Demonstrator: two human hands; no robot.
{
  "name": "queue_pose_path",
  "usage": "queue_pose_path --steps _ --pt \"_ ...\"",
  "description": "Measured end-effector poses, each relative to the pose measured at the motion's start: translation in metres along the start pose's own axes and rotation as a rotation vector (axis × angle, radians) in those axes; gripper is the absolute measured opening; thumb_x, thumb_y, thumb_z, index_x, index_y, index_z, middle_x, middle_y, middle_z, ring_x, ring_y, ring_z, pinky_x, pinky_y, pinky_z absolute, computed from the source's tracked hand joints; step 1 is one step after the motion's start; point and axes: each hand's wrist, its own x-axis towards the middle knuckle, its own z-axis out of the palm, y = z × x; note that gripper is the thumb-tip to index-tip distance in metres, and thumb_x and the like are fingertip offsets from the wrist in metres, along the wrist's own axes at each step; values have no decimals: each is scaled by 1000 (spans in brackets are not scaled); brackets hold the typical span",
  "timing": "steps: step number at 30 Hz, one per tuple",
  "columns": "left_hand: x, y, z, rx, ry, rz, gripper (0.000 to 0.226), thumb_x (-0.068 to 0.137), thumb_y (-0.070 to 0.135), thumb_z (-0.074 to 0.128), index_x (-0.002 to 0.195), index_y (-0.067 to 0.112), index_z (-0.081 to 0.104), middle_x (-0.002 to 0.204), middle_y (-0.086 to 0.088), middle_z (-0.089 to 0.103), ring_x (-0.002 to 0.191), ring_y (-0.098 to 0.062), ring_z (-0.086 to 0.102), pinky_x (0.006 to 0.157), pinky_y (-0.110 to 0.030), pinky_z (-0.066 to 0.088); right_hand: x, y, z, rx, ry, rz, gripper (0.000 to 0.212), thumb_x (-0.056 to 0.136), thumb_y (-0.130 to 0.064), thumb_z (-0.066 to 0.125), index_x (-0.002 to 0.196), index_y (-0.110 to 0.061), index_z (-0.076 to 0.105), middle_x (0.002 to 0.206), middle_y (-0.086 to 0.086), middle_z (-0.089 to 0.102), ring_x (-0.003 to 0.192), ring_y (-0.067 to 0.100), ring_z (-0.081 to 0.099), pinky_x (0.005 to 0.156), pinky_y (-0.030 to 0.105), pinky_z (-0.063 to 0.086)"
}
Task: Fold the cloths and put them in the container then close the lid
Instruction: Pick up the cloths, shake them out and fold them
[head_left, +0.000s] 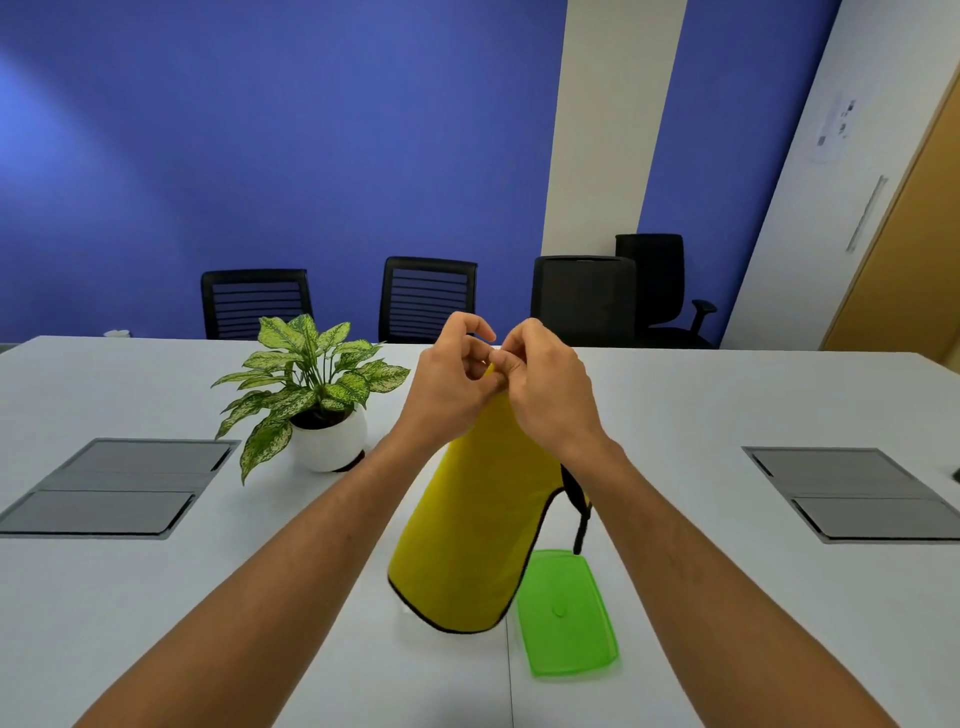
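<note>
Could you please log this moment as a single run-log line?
phase: folding | left hand and right hand: pinching top of yellow cloth, raised over table | green lid: flat on table | container: not visible

Bare table lies open right of the hanging yellow cloth; the potted plant crowds its left, the green lid lies below, possibly just clear

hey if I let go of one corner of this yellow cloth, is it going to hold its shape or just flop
Probably flop. The yellow cloth hangs in a soft curved drape from where the left hand and right hand pinch its top, so it looks limp. It seems light, since fingertips alone hold it up. Its black-edged hem would likely swing toward the green lid.
</note>
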Motion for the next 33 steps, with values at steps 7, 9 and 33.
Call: queue_pose_path --steps 7,9,33 --pt "-31 -47 5 -52 -297 -210 18 82 21 76 93 16 63 95 -12 69 90 -33 66 76 -46 55 10 16 -26 -79 144 6 18 99 -39 40 89 -24 41 72 -6 54 63 18 56 53 37 48" --pt "-46 -69 4 -12 -354 -261 20 84 22 74 95 8 65 93 -15 69 84 -31 66 72 -45 53 16 27 -39 -70 167 39 19 99 -39 41 91 -22 42 73 -5 55 65 20 56 55 38 46" --pt "-67 -112 -87 -291 216 -459 19 77 27 75 87 12 69 74 1 67 65 -8 63 55 -24 53 -39 145 -85 455 192 542 19 94 -36 53 102 -20 58 97 3 64 83 16 59 68 31 51"
